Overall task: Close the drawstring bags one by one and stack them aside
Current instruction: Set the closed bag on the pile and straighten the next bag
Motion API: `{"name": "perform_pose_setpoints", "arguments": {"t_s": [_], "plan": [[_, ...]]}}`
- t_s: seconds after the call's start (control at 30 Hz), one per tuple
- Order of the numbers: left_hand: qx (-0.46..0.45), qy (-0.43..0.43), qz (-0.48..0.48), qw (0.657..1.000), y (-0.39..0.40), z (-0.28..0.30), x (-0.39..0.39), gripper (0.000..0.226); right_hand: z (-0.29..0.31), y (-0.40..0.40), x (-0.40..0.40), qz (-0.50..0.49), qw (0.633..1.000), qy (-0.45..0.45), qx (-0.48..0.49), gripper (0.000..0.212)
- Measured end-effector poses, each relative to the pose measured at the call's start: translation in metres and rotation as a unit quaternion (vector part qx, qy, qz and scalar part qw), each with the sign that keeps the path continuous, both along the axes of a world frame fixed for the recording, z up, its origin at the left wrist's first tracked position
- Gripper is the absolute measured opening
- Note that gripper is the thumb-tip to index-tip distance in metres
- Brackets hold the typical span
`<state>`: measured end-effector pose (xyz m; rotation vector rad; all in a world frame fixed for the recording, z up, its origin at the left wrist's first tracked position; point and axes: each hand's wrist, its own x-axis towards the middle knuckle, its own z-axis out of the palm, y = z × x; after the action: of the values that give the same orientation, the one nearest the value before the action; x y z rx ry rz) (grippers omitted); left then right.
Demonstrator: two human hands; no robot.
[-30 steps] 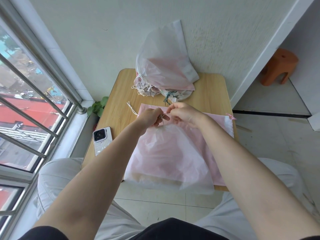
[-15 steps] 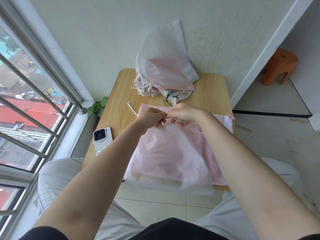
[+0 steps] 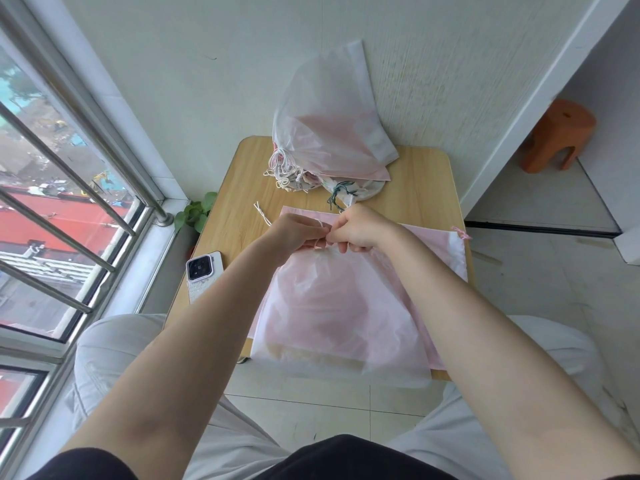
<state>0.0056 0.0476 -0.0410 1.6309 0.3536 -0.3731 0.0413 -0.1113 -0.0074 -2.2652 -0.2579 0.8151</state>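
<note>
Left hand (image 3: 298, 233) and right hand (image 3: 360, 230) meet knuckle to knuckle, each pinching white drawstring (image 3: 320, 233) at mouth of frosted pink drawstring bag (image 3: 339, 306) lying flat on tabletop (image 3: 422, 195). I see my forearms covering bag's sides. Pile of tied bags (image 3: 329, 133) leans on wall behind. Smartphone (image 3: 204, 275) at tabletop's left edge, green plant (image 3: 195, 214) beyond, orange stool (image 3: 557, 135) far right.

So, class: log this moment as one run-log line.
left hand: pinches white drawstring | right hand: pinches it | translucent pink bag: flat on table
</note>
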Motion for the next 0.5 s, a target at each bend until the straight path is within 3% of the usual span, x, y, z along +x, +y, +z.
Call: {"name": "perform_pose_setpoints", "arguments": {"t_s": [0.17,0.27,0.33,0.4,0.5], "plan": [[0.065,0.005,0.032,0.997,-0.004,0.001,-0.001,0.013,0.005,0.001,-0.003,0.064,0.998,0.006,-0.027,0.01],[0.108,0.007,0.042,0.993,-0.007,0.004,-0.001,0.012,0.017,-0.002,-0.007,0.214,0.965,0.137,-0.063,0.012],[0.144,-0.002,0.03,0.989,-0.008,0.005,0.0,0.012,0.02,-0.002,-0.008,0.261,0.946,0.172,-0.079,0.011],[0.178,-0.019,0.003,0.984,-0.007,0.005,0.0,0.015,0.018,-0.001,-0.004,0.23,0.959,0.139,-0.09,0.011],[0.199,-0.048,-0.029,0.978,-0.005,0.005,-0.001,0.02,0.009,-0.002,0.006,0.096,0.993,0.04,-0.06,0.011]]}}
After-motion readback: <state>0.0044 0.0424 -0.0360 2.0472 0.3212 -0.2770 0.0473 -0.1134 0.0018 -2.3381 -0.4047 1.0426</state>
